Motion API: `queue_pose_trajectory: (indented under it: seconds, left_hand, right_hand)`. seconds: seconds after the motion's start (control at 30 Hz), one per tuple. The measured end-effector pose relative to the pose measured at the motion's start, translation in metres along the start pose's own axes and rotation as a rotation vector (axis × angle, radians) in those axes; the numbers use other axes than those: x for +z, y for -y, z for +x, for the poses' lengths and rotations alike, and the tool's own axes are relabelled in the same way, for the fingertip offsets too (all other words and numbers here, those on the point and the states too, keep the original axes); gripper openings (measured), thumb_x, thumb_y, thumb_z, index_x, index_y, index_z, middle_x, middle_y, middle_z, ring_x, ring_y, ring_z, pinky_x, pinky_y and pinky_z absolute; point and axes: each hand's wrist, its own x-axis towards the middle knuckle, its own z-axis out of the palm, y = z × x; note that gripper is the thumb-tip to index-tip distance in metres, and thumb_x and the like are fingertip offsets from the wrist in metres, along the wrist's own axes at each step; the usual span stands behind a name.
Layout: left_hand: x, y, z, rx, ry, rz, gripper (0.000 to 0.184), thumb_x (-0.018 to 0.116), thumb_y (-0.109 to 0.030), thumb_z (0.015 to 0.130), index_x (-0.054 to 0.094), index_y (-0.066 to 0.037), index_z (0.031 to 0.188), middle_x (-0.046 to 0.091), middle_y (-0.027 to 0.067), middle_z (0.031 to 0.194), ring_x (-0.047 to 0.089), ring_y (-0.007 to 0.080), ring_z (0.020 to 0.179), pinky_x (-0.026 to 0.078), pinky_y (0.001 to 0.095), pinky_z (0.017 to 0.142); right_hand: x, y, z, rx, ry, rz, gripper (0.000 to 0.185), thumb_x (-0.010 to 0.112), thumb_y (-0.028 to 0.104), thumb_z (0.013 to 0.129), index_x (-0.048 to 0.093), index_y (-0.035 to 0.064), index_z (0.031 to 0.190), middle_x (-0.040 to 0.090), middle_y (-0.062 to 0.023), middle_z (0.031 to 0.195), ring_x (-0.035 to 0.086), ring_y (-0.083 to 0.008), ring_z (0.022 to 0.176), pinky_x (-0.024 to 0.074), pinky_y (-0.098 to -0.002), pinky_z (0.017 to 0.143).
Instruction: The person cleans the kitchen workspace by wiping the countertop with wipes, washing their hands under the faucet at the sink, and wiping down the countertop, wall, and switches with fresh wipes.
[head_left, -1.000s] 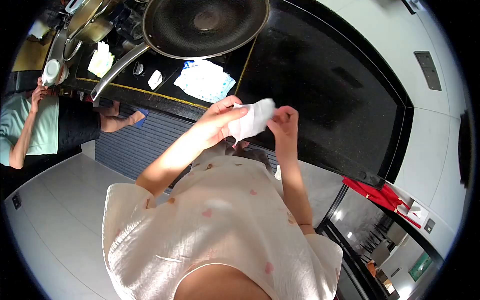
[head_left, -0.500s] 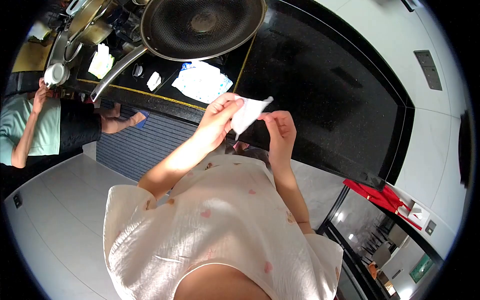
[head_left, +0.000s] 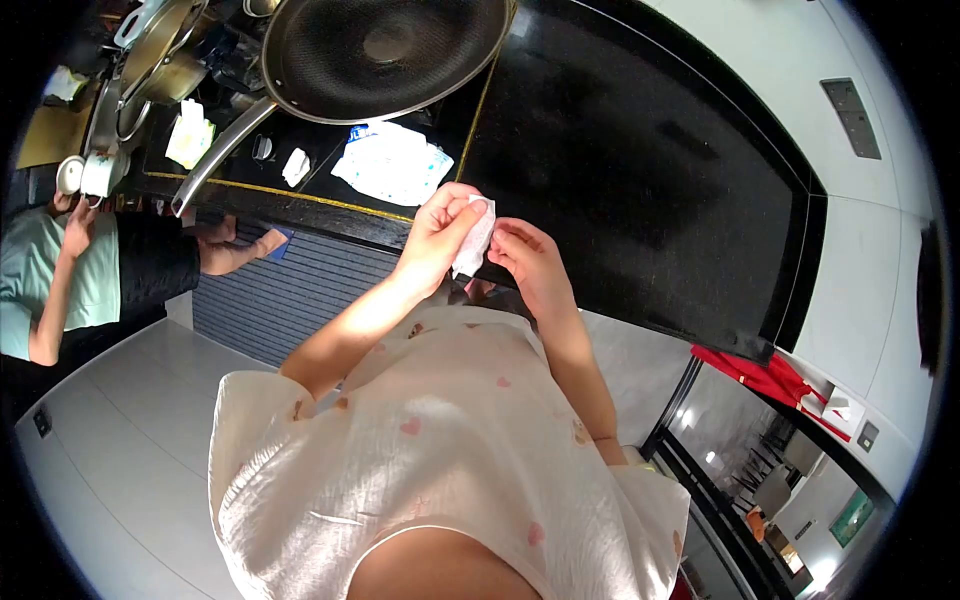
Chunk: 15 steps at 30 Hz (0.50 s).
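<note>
A white tissue or wipe (head_left: 475, 238), folded into a narrow strip, is pinched between the thumb and fingers of my left hand (head_left: 435, 240). My right hand (head_left: 533, 262) is closed, with its curled fingertips at the tissue's right edge. Both hands are in front of the black counter's near edge. Beyond them, a soft white and blue packet (head_left: 392, 168) lies on the dark stove top. A small crumpled white piece (head_left: 296, 167) sits to its left.
A large frying pan (head_left: 388, 85) stands on the stove, its handle (head_left: 225, 155) reaching toward the near edge. Left of it are a white and yellow packet (head_left: 190, 135) and a pot (head_left: 165, 70). Another person (head_left: 75, 260) at far left holds a white pot (head_left: 103, 172).
The tissue has been folded narrower. My right hand has moved left toward my left hand. The other person's pot has turned and a round white part now shows beside it.
</note>
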Motion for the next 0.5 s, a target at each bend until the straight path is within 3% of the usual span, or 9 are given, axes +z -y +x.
queue_pose_trajectory:
  seconds: [0.17,0.37,0.5]
  left_hand:
    - [0.004,-0.004,0.0,-0.002,0.0,0.121,0.006,0.047,-0.006,0.085,0.048,-0.003,0.091,0.057,0.0025,0.077,0.053,0.0047,0.068,0.041,0.0174,0.058]
    - [0.001,-0.003,0.0,-0.066,0.045,0.077,0.007,0.047,-0.005,0.085,0.048,-0.003,0.091,0.058,0.0023,0.078,0.054,0.0057,0.071,0.042,0.0176,0.062]
    - [-0.01,0.003,0.003,-0.086,0.041,0.129,0.012,0.048,-0.004,0.084,0.046,-0.003,0.096,0.057,0.0036,0.082,0.054,0.0073,0.075,0.043,0.0191,0.065]
  right_hand:
    - [-0.003,0.001,0.0,0.121,-0.006,0.149,0.011,0.054,0.01,0.08,0.056,0.0052,0.089,0.057,-0.0028,0.081,0.053,-0.0103,0.077,0.0419,-0.0244,0.071]
    - [-0.006,-0.006,0.004,0.199,0.028,0.312,0.011,0.058,0.015,0.078,0.055,0.0062,0.084,0.056,-0.0022,0.079,0.051,-0.0094,0.072,0.0402,-0.0235,0.066]
    - [-0.003,-0.009,0.002,0.051,-0.017,0.124,0.013,0.057,0.016,0.078,0.054,0.0053,0.085,0.055,-0.0016,0.078,0.049,-0.0088,0.071,0.0394,-0.0218,0.066]
